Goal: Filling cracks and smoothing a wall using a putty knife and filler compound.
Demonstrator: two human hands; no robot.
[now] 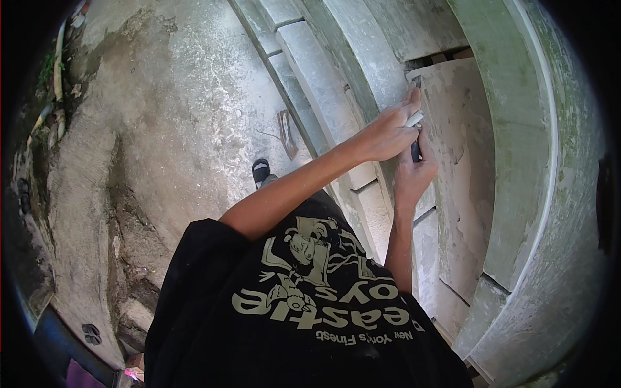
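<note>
Along the left edge of a broad, tan-grey, rough-faced stone-like slab (462, 142), near its far corner, both bare hands gathered around one slim dark-handled tool (416, 152). Left hand (388, 132) ahead, fingers curled in tight on the tool's upper part, one finger stretched forward toward the small dark tip; right hand (415, 178) just behind, fingers wrapped around the grip. At the left hand's knuckles, a short white strip (414, 119), wrapping or loose piece impossible to tell. Tip shape too small to make out. Probably best to steer with the forward finger and push from the right, using short, even strokes with the tip low against the surface. Beside the narrow black gap (446, 58) at the slab's end, better to ease off: likely to chip or slip under a hard shove.
</note>
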